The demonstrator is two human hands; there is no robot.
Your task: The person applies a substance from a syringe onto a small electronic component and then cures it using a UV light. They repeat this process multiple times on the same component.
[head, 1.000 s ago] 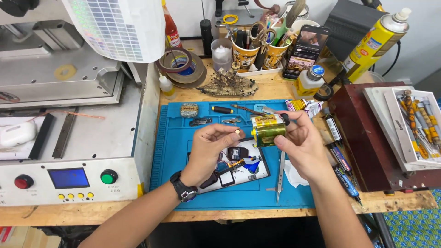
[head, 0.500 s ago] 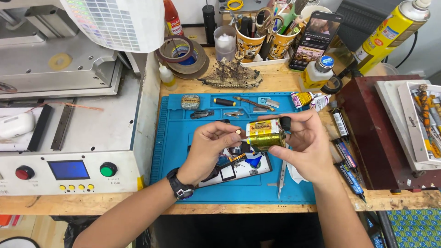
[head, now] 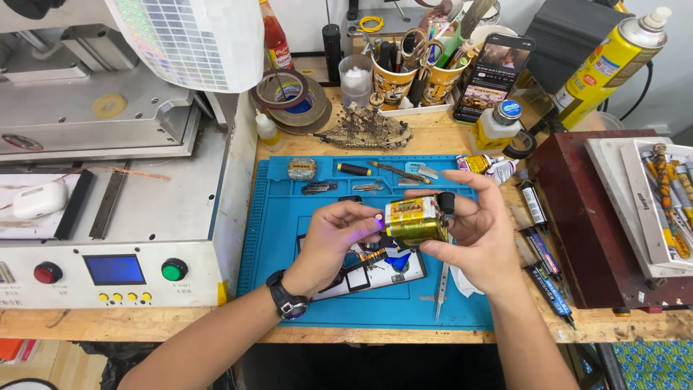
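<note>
The person holds a small gold roll of tape [head: 415,220] up above the blue work mat [head: 274,238], roughly level with the mat's middle. The right hand [head: 473,231] is closed around the roll from the right, thumb under it and fingers over its top and back. The left hand [head: 336,242] is pinched shut at the roll's left face, where thumb and forefinger meet at the edge of the roll; whether a loose end is already caught between them cannot be told. The step in hand looks like finding or lifting the tape's free end. The next move would call for a fine pinch and a steady hold by the right hand, so the roll does not turn while the left draws away.

Under the hands, on the mat, lies an opened small device [head: 368,267] with dark parts laid out on a white sheet, and tweezers [head: 440,292] lie just right of it. The mat's top trays hold small bits and a dark cylinder [head: 354,170]. To the left stands a grey machine [head: 108,217] with red and green buttons; to the right a row of slim tubes [head: 541,253] and a dark red box [head: 592,217]. The laid-out parts sit directly below the roll, so anything dropped would land among them
</note>
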